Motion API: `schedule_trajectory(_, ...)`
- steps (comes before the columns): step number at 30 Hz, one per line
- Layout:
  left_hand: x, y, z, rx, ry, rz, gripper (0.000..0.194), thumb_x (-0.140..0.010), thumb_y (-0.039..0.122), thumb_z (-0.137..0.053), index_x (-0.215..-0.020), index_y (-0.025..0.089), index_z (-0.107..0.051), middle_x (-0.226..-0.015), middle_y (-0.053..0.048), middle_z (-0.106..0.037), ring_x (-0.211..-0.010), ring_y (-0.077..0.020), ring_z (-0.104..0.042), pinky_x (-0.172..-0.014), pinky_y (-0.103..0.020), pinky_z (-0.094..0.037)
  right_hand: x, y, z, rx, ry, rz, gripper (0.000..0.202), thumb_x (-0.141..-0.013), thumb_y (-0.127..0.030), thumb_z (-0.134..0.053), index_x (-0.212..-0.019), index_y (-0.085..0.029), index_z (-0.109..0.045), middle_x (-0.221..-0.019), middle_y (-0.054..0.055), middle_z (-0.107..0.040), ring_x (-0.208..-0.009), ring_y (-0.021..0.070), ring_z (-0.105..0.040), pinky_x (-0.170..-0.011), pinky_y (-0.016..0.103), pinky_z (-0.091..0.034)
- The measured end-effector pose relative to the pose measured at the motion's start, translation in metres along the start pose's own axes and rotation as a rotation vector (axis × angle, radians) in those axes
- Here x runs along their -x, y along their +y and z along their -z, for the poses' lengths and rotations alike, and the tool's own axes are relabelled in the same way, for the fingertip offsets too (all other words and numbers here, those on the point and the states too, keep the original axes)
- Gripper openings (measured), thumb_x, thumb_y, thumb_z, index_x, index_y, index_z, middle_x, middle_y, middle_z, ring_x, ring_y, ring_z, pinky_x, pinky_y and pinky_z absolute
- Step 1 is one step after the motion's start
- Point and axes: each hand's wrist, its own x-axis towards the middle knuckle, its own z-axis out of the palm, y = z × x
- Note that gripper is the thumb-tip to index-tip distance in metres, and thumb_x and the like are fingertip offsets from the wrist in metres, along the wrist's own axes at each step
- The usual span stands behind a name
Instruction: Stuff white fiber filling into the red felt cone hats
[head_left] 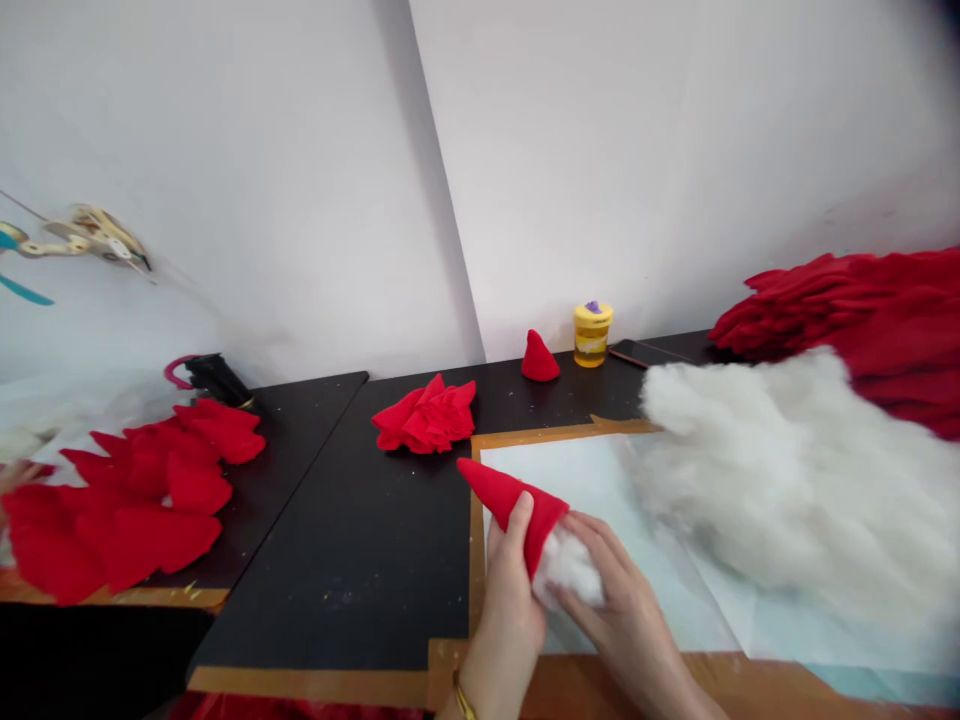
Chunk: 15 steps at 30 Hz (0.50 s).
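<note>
A red felt cone points up and to the left over the white sheet, with its wide opening towards the lower right. My left hand is wrapped round the cone from the left, its thumb lying on the red fabric. White stuffing bulges out of the opening. My right hand has its fingers closed round that stuffing, with the fingertips at the cone's rim. A large heap of white stuffing lies to the right, on the white sheet.
Red fabric pieces form a small pile behind, a group at left and a stack at far right. By the wall are a small red cone, a yellow-lidded jar and a phone. Another person's hand shows at far left.
</note>
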Motion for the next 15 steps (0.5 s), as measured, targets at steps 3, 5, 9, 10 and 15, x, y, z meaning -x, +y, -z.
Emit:
schedule_trajectory(3,0.009,0.002,-0.002,-0.069,-0.129,-0.008,0.060,-0.071,0.042,-0.083,-0.121,0.016,-0.064,-0.108,-0.011,-0.075,-0.102,-0.0287,-0.072,-0.089,-0.035,-0.056,-0.006,-0.009,0.005,-0.023,-0.014,0.033,0.023,-0.092,-0.024,-0.059,-0.114,-0.023,-0.069,-0.109,0.010,-0.072,-0.096,0.0239,-0.073,-0.079,0.029,-0.060)
schedule_trajectory(5,0.013,0.001,-0.002,-0.144,-0.159,0.008,0.070,-0.071,0.040,-0.084,-0.132,0.018,-0.059,-0.119,-0.012,-0.073,-0.114,-0.0312,-0.067,-0.094,-0.035,-0.054,-0.009,-0.015,0.005,-0.039,0.032,0.039,0.018,-0.093,-0.020,-0.054,-0.092,-0.022,-0.072,-0.088,0.006,-0.073,-0.077,0.0201,-0.072,-0.067,0.025,-0.059)
schedule_trajectory(9,0.013,-0.006,-0.001,-0.304,-0.123,0.020,0.088,-0.067,0.042,-0.085,-0.145,0.023,-0.049,-0.123,-0.011,-0.072,-0.122,-0.0363,-0.061,-0.094,-0.034,-0.052,-0.008,-0.018,-0.003,-0.138,0.149,-0.043,0.023,-0.084,-0.018,-0.053,-0.063,-0.022,-0.062,-0.061,0.000,-0.064,-0.053,0.0171,-0.063,-0.049,0.025,-0.051)
schedule_trajectory(10,0.013,-0.008,0.000,-0.335,-0.117,0.019,0.091,-0.065,0.043,-0.085,-0.146,0.024,-0.047,-0.123,-0.011,-0.072,-0.121,-0.0374,-0.061,-0.093,-0.034,-0.052,-0.006,-0.018,-0.005,-0.156,0.146,-0.067,0.023,-0.083,-0.018,-0.053,-0.061,-0.022,-0.060,-0.058,-0.001,-0.063,-0.050,0.0168,-0.060,-0.046,0.025,-0.049)
schedule_trajectory(15,0.018,-0.016,0.001,-0.375,-0.102,-0.040,0.094,-0.061,0.034,-0.082,-0.147,0.017,-0.046,-0.128,-0.013,-0.069,-0.124,-0.0391,-0.058,-0.097,-0.034,-0.049,0.004,-0.021,-0.009,-0.524,0.133,-0.437,0.027,-0.090,-0.032,-0.055,-0.064,-0.023,-0.056,-0.053,-0.001,-0.060,-0.047,0.0172,-0.055,-0.043,0.027,-0.048)
